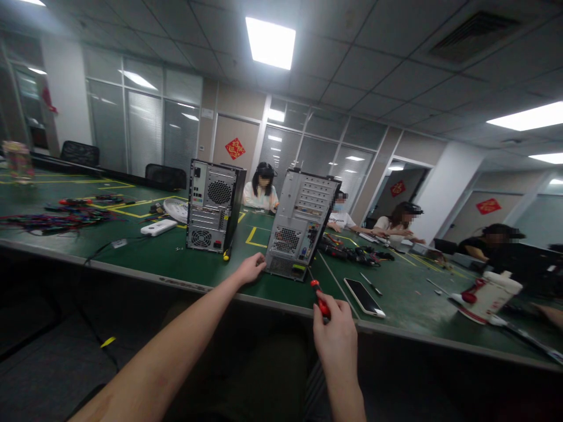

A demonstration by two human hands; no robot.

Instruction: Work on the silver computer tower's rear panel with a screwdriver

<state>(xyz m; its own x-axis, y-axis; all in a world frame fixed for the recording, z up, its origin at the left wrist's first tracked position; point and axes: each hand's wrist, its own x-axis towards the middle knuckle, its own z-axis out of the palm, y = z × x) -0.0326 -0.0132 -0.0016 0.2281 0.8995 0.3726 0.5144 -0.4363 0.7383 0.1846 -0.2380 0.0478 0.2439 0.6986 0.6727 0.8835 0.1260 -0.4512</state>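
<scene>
On long green flat table (149, 258): boxy silver-grey metal computer tower (281, 217), likely heavy, stiff; grasp low sides. Our left hand (251, 268) at tower's lower left edge, grip unclear. Our right hand (336, 331), before tower, pinches red-and-black screwdriver (324, 306), likely light, by handle.

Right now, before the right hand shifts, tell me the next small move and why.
Probably ease the red-handled screwdriver toward the lower right of the taller grey metal computer tower: the right hand holds it pointing that way, while the left hand is at the tower's lower left corner.
</scene>
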